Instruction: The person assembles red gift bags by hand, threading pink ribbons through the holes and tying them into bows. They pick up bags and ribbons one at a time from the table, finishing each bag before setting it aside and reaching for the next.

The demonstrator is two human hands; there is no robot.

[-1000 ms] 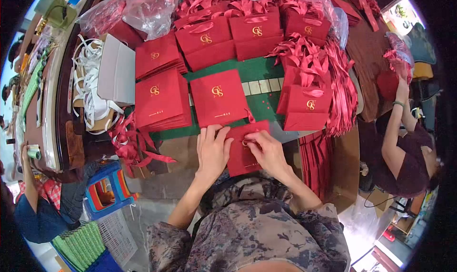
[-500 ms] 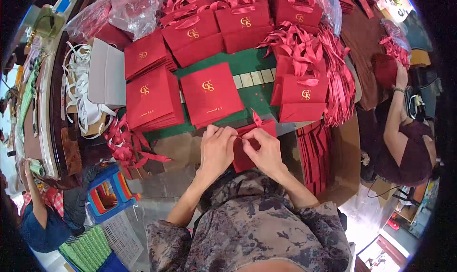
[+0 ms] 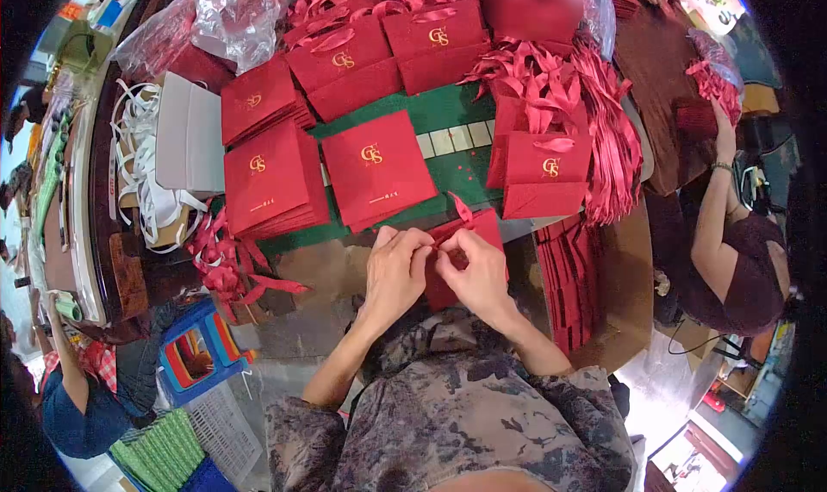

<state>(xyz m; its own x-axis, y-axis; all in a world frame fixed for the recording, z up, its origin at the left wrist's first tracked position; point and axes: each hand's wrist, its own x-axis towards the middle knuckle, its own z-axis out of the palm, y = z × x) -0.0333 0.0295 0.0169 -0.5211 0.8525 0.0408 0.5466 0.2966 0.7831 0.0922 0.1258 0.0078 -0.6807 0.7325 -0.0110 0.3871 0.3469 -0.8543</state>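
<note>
A red paper bag (image 3: 489,227) is upright in front of my body, near the table's front edge. My left hand (image 3: 398,268) is closed at the bag's upper edge, thumb and fingers pinched together. Close beside it, my right hand (image 3: 474,272) also pinches at that edge, its thumb and index finger bent into a ring. A red ribbon (image 3: 461,206) pokes up behind the right fingers. The fingertips hide where ribbon and bag meet. Just beyond lies a flat red bag (image 3: 379,169) with gold letters, beside a stack of flat red bags (image 3: 271,182).
Red bags with ribbon handles (image 3: 345,70) stand in rows at the back. Loose ribbons (image 3: 612,139) hang at the right, above a carton (image 3: 633,285) of red bags. A white box (image 3: 185,139) stands left. Co-workers (image 3: 741,268) sit at both sides.
My hands keep nearly the same pinch at the bag's top edge, with only slight finger shifts. The view has moved a little. Another person's hand now shows at the top right.
</note>
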